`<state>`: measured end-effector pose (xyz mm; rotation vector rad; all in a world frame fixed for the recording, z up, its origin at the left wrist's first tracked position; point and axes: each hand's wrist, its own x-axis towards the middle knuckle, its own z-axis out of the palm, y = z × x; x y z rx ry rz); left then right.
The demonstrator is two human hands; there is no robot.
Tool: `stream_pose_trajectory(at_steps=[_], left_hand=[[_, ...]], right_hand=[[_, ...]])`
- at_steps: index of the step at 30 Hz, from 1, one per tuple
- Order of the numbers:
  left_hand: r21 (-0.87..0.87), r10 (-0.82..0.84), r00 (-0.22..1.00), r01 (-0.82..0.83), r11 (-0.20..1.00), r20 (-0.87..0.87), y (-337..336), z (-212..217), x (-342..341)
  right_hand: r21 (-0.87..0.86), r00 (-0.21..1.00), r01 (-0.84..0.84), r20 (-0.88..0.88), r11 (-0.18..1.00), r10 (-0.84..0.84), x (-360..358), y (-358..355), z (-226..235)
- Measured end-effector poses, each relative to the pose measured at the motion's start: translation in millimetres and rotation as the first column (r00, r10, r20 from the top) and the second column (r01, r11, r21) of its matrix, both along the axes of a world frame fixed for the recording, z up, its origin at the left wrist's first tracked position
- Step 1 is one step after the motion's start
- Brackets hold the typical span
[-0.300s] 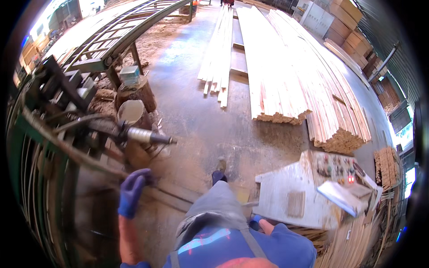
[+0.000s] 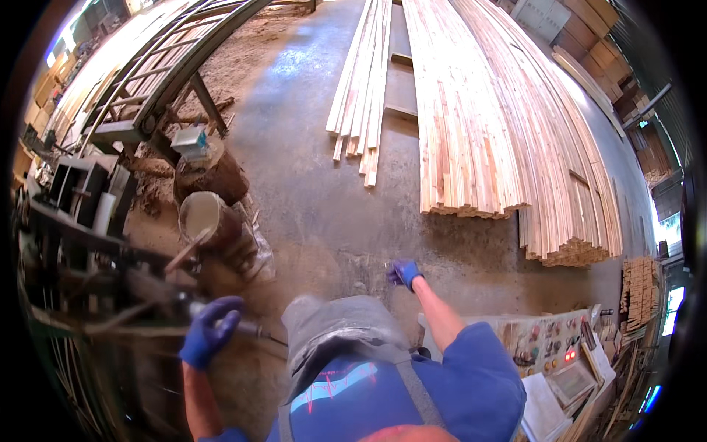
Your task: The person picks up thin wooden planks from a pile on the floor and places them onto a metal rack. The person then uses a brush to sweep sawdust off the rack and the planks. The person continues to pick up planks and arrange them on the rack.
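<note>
Head view: left hand [image 2: 210, 331] in blue glove, fingers wrapped round a metal lever [image 2: 247, 328] at the machine [image 2: 81, 250]'s near edge. Best kept firm and steady. Right hand [image 2: 404, 273] free over the concrete floor [image 2: 317, 184], grip unclear. Against the earlier frame: left now clamped on the lever, right swung out from under the body.

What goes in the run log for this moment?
left hand: grips machine handle | right hand: free, above concrete floor

A small pale-blue box [image 2: 191, 142], possibly a package, sits atop a brown drum [image 2: 213, 177] at left.
</note>
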<state>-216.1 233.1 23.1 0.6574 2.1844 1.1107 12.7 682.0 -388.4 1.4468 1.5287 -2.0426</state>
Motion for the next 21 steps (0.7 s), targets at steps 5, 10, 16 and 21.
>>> stream_pose_trajectory(at_steps=[5,10,16,21], left_hand=[[0.069,0.068,0.992,-0.075,0.995,0.111,94.9,-26.2,-135.9],[0.004,0.059,0.971,-0.062,0.998,0.232,186.4,-147.9,-286.1],[-0.3,-0.267,0.956,0.292,0.908,0.122,361.8,-184.9,-426.0],[-0.23,-0.545,0.834,0.548,0.804,0.083,523.2,-193.9,-505.6]], right_hand=[[0.121,0.983,-0.122,-0.119,0.985,0.136,-191.3,111.0,109.7],[0.012,0.991,-0.12,0.065,0.993,0.119,-231.4,153.9,22.2],[-0.066,0.875,0.231,0.451,0.971,-0.178,-200.0,159.0,7.7],[-0.164,0.742,0.494,0.592,0.854,-0.315,-251.3,208.7,12.8]])
